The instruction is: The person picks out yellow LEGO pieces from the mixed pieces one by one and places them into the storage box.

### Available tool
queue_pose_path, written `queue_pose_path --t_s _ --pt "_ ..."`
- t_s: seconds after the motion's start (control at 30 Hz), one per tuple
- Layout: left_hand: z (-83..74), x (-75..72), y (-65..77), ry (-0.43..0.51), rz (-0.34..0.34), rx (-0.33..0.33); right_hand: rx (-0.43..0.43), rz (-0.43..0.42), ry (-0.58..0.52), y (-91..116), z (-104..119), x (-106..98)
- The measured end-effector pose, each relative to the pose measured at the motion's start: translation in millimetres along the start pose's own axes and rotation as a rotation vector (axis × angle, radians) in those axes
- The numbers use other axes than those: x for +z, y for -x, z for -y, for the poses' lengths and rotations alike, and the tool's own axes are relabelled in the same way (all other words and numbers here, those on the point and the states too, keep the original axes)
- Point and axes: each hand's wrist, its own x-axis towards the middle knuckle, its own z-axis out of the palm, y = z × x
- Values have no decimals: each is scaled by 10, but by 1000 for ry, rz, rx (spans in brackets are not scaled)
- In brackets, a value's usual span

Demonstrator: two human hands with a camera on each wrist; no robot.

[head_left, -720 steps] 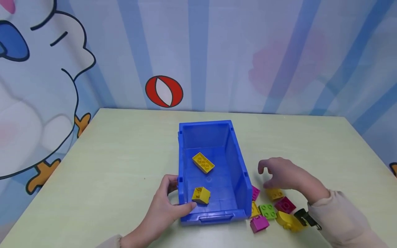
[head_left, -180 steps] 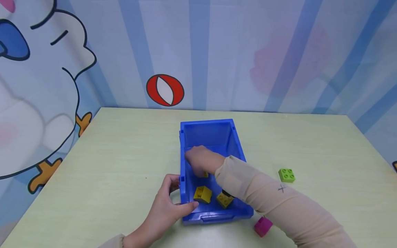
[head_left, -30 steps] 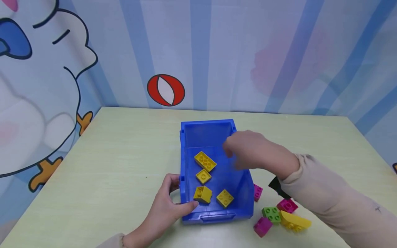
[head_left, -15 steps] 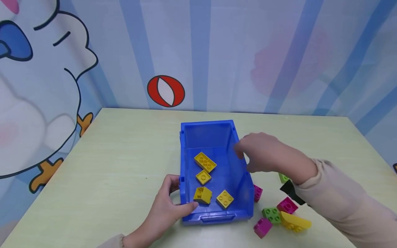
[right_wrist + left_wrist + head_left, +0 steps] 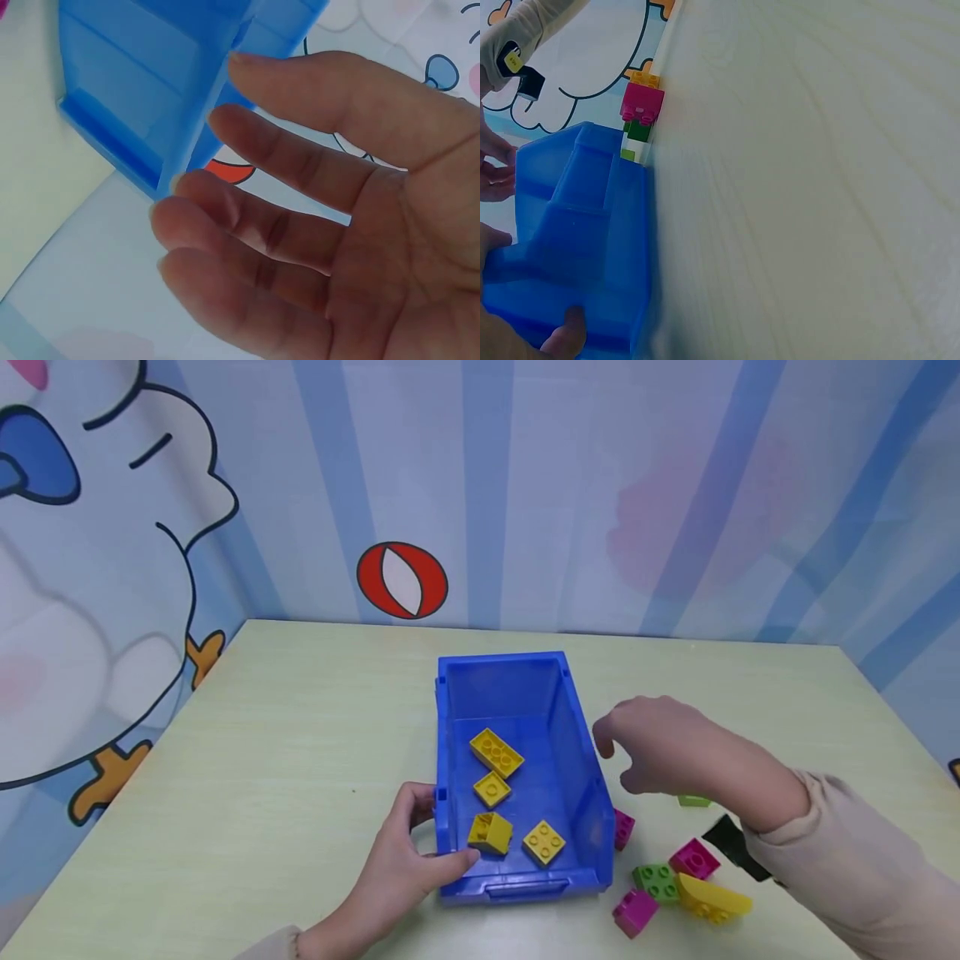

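My left hand [image 5: 401,864] grips the near left wall of a blue plastic bin [image 5: 517,891], its thumb over the rim. In the left wrist view the fingers press the outside of the bin [image 5: 592,225]. Inside lie a long yellow brick [image 5: 497,752], a small square yellow brick [image 5: 491,789], a sloped yellow brick [image 5: 491,833] and a four-stud yellow brick [image 5: 543,842]. Just right of the bin hovers my right hand [image 5: 667,747], fingers loosely bent. The right wrist view shows this hand's palm [image 5: 412,240] with nothing held.
Right of the bin are magenta bricks [image 5: 635,912] [image 5: 694,858], another magenta brick [image 5: 623,828] against its wall, a green brick [image 5: 656,882] and a curved yellow brick [image 5: 712,897]. A light green brick [image 5: 693,801] is partly hidden behind my right forearm.
My right hand has moved right and toward me, from above the bin to outside its right wall. Since 24 seconds ago, the bin has gained two yellow bricks. My left hand keeps its grip.
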Motion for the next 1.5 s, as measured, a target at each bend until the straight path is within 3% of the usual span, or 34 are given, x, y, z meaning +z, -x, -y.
queue_pose_path --t_s 0.67,1.23,1.5 --pt "5 -5 11 -2 0 12 69 37 -76 270 -238 328" --pt "-21 -1 3 -25 0 16 227 206 -213 472 -350 812" --pt "-8 1 10 -17 -4 11 204 202 -259 533 -401 1001"
